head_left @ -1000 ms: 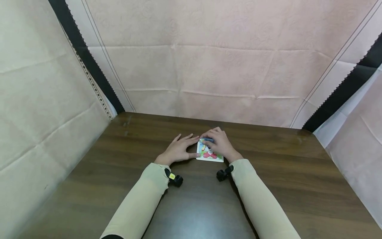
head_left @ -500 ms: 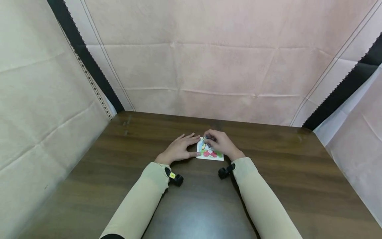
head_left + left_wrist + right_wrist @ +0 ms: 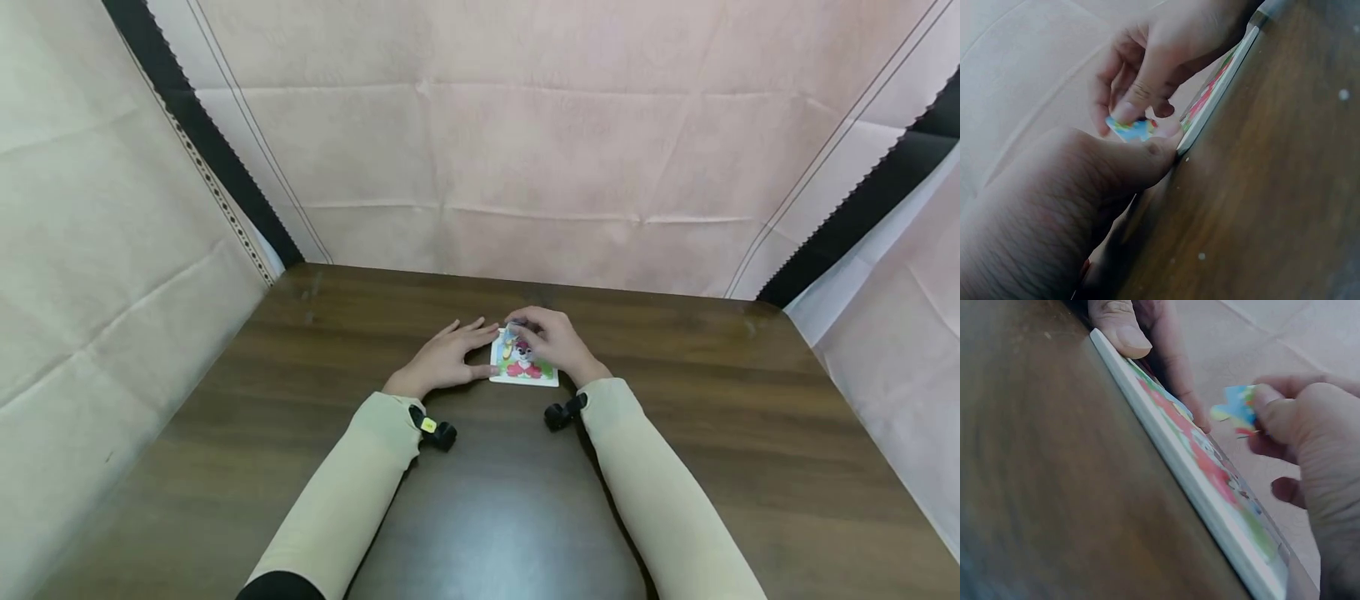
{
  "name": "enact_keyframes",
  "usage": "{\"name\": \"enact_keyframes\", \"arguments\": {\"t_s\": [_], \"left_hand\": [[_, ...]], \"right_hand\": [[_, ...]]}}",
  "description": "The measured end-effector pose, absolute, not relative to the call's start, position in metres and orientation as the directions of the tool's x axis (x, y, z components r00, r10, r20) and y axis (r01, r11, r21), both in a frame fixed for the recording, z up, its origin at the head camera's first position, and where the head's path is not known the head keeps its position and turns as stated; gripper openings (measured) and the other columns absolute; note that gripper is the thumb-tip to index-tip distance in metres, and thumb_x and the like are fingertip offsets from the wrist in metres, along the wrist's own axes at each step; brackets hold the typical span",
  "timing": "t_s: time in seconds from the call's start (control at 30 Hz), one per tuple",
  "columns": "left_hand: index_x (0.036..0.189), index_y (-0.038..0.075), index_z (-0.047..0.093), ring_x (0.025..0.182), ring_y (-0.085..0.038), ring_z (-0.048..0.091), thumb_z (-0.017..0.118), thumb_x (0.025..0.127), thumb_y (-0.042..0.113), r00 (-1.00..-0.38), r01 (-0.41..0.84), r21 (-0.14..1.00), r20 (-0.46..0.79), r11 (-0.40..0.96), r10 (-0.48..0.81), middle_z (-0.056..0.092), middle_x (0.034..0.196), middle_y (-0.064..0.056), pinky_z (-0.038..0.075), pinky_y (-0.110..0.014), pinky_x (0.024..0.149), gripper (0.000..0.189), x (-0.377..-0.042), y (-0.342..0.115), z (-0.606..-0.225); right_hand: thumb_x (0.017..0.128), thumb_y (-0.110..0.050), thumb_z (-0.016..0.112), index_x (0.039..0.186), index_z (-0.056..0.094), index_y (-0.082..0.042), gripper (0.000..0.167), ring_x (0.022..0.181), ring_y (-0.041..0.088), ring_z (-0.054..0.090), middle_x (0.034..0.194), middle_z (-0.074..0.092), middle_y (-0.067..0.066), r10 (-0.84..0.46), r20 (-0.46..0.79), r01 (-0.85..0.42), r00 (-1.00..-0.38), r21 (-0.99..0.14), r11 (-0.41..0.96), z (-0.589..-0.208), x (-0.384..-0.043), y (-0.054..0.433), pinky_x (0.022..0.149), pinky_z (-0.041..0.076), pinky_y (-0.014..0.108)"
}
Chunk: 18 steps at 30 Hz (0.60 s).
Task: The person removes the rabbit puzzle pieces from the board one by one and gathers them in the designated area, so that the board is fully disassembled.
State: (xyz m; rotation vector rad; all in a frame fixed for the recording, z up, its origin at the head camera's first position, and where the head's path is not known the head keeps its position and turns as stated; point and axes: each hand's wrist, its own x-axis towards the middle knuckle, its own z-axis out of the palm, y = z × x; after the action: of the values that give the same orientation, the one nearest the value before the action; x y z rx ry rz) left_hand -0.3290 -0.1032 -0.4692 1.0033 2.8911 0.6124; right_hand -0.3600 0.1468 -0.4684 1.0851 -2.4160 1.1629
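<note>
A small jigsaw puzzle board (image 3: 525, 367) with a white border and a cartoon figure in red lies on the table. My right hand (image 3: 561, 343) is over its far side and pinches a blue jigsaw piece (image 3: 1239, 411) between thumb and fingers. In the right wrist view the piece, with yellow, green and red patches, is held up above the board's picture. My left hand (image 3: 446, 358) lies beside the board's left edge, fingers stretched out, with the thumb (image 3: 1163, 147) at the near left corner. The far part of the board is partly hidden by the right hand.
The brown wooden table (image 3: 300, 467) extends around the board on all sides. Pale fabric sheets (image 3: 540, 150) with dark bands rise behind the table and at both sides. A small black camera is strapped to each wrist.
My right hand drew back slightly with the jigsaw piece, then moved forward and left over the board's far side. The left hand and the board keep their places; the head view has tilted slightly.
</note>
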Motion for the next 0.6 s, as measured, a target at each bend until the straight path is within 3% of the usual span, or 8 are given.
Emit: {"name": "enact_keyframes", "arguments": {"t_s": [0.23,0.6], "left_hand": [[0.156,0.022,0.038,0.151,-0.01,0.022,0.06,0.093,0.062,-0.79,0.589,0.417,0.118,0.692,0.602,0.031,0.162,0.011,0.012,-0.037,0.124,0.078,-0.325,-0.103,-0.471],[0.158,0.023,0.034,0.151,-0.009,0.019,0.061,0.091,0.066,-0.804,0.573,0.399,0.103,0.716,0.586,0.027,0.163,0.011,0.012,-0.034,0.124,0.085,-0.321,-0.106,-0.47]], "right_hand": [[0.098,-0.021,0.068,0.114,0.072,-0.011,0.02,0.077,0.012,0.067,0.096,0.073,-0.004,-0.336,0.577,-0.666,-0.745,-0.619,0.415,-0.472,-0.356,0.153,0.07,0.057,0.031],[0.098,-0.025,0.069,0.107,0.074,-0.018,0.012,0.071,0.014,0.062,0.09,0.073,-0.005,-0.239,0.542,-0.58,-0.806,-0.639,0.506,-0.472,-0.352,0.199,0.061,0.051,0.027]]}}
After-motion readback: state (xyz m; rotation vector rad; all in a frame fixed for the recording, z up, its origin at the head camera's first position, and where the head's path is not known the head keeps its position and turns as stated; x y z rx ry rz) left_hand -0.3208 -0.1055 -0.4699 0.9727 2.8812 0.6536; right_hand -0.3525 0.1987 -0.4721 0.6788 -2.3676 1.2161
